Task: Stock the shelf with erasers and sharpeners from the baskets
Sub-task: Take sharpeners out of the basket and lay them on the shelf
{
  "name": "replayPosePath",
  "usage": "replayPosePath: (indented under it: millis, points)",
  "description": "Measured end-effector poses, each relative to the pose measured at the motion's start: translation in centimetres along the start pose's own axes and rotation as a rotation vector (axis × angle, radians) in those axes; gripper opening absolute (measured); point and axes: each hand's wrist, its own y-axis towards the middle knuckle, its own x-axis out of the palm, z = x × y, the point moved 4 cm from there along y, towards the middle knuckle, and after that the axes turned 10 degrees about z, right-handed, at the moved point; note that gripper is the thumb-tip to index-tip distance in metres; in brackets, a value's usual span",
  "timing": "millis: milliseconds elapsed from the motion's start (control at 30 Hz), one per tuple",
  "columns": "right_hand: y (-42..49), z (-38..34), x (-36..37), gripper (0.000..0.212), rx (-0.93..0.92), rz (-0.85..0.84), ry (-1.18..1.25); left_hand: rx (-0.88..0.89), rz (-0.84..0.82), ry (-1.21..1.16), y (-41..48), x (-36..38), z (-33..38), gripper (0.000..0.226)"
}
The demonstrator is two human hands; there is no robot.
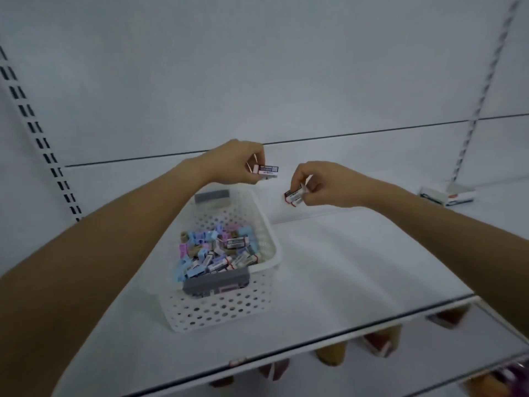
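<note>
Both my hands are up over the shelf (357, 253), past the perforated white basket (223, 308). Left hand (237, 164) pinches one sleeved eraser (266, 171) by its end, label outward, likely for facing. Right hand (323, 184) is closed on two or so erasers (293, 197), low near the back, probably to start a row. Mixed erasers and sharpeners (217, 253) remain in the basket.

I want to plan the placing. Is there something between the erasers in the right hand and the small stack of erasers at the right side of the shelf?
Nothing visible does. The right hand holds erasers above bare white shelf, and the stretch toward the stack of erasers looks open. The white basket sits on the opposite side, to the left.
</note>
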Motion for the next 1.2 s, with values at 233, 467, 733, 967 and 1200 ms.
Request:
replayPosePath:
  millis: [233,467,733,967,1200]
  points:
    - [-7.1,7.0,-6.0,0.024,0.071,-0.005,-0.116,0.079,0.028,-0.055,4.9,3.3,12.2,0.023]
    - [-14.7,15.4,-11.7,0.021,0.141,-0.057,-0.180,0.082,-0.049,-0.092,8.5,10.5,22.3,0.019]
    - [-17.5,23.4,-12.9,0.019,0.226,-0.014,-0.093,-0.024,-0.138,-0.120,11.1,18.4,25.2,0.022]
    - [-13.5,29.0,-11.9,0.015,0.227,0.100,-0.062,-0.109,-0.122,-0.131,15.0,22.8,22.3,0.024]
    - [-8.5,31.8,-10.2,0.018,0.127,0.035,-0.130,-0.121,-0.185,-0.222,18.3,25.7,20.2,0.019]
